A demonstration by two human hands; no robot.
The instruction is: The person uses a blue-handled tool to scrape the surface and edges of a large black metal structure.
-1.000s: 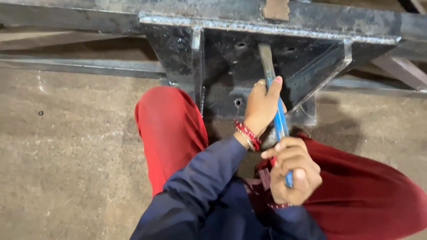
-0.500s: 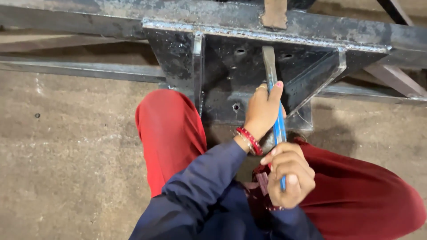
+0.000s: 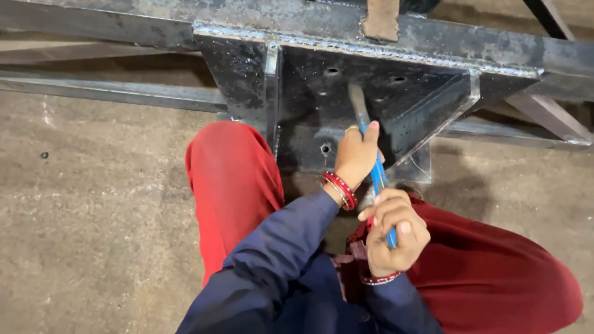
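Both hands — left hand (image 3: 356, 158), right hand (image 3: 391, 234) — around blue-handled tool (image 3: 377, 176) against steel bracket (image 3: 309, 93).

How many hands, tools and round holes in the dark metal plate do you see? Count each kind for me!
Hands: 2, the left hand and the right hand, both on the tool
Blue-handled tool: 1
Round holes in the plate: 3, top left, top right, lower
Total: 6
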